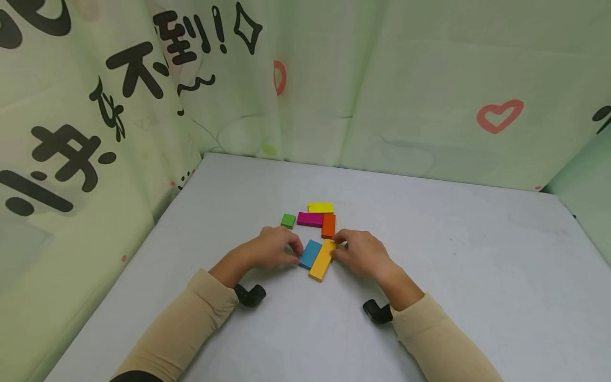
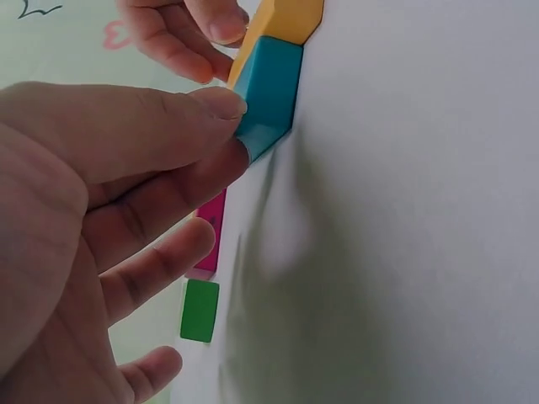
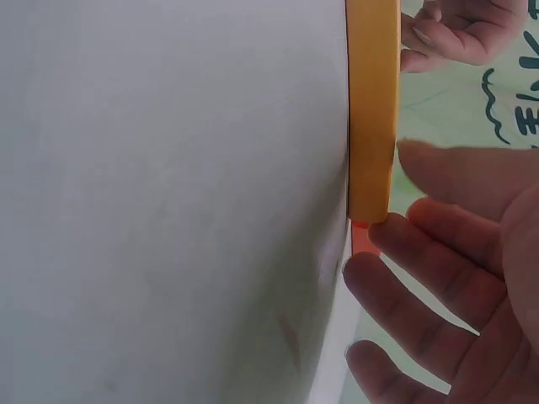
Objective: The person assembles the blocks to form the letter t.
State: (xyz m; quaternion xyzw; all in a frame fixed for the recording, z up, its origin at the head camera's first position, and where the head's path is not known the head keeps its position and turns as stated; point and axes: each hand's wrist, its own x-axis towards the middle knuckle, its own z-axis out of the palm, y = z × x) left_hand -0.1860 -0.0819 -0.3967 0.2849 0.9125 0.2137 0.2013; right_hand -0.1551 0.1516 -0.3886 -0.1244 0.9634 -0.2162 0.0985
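Note:
A blue block (image 1: 310, 253) and a yellow-orange block (image 1: 322, 261) lie flat, side by side and slanted, on the white table. My left hand (image 1: 274, 248) touches the blue block's left side with thumb and index finger; its other fingers spread loosely in the left wrist view. From the other side, my right hand (image 1: 363, 254) has thumb and index finger at the far right corner of the yellow-orange block, also seen as the long orange bar (image 3: 372, 109) in the right wrist view. Beyond them lie a red-orange block (image 1: 328, 226), a magenta block (image 1: 310, 219), a yellow block (image 1: 320, 208) and a small green block (image 1: 288, 220).
The white table (image 1: 453, 276) stretches out on both sides of the blocks. A pale green printed curtain (image 1: 406, 79) hangs along its back and left edges. Black wrist cameras (image 1: 250, 295) stick out below both beige sleeves (image 1: 444, 334).

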